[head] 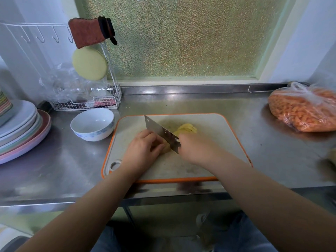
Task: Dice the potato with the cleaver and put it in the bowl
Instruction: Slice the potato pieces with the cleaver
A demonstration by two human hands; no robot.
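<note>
The left hand [143, 148] is curling over a potato piece [167, 147] on the board [214, 128], hiding most of it; only a pale yellow end is showing beside the blade. The right hand [195, 149] is gripping the cleaver [161, 132], and its handle is lying wholly under the fingers. The blade is standing on edge, touching the held piece. A second heap of cut potato [186, 129] is lying behind the blade, partly screened by it, so the slices cannot be counted. One white bowl [93, 124] is sitting just left of the board, its inside looking bare. One bag [305, 110] of orange bits is running off the right edge. A stack of plates [21, 131] is cut off at left, its number unclear.
</note>
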